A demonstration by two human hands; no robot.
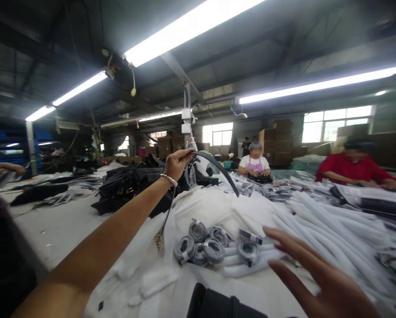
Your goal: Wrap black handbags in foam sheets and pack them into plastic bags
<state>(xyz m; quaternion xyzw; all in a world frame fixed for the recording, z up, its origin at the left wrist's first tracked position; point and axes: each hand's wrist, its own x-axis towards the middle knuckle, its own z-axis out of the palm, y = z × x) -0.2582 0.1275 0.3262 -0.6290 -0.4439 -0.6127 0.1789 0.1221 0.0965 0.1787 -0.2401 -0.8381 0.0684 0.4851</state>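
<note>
Stretched out ahead, my left hand (178, 163) pinches one end of a long black strap (219, 168), which arcs away to the right and hangs down over white sheets. A bracelet circles that wrist. My right hand (320, 274) is held low at the right with its fingers apart and nothing in them. Just left of it lie several coiled grey straps (214, 250), each bound with a light band. In front of me, at the bottom edge, sits a black item (222, 304), only partly in view.
White sheets and tubes (327, 225) pile up on the right. Black bags (128, 185) with buckles are heaped at the left middle of the table (72, 229). Two co-workers, one in a pink apron (258, 166) and one in a red top (337, 168), work across it. Another person's hand (5, 168) shows far left.
</note>
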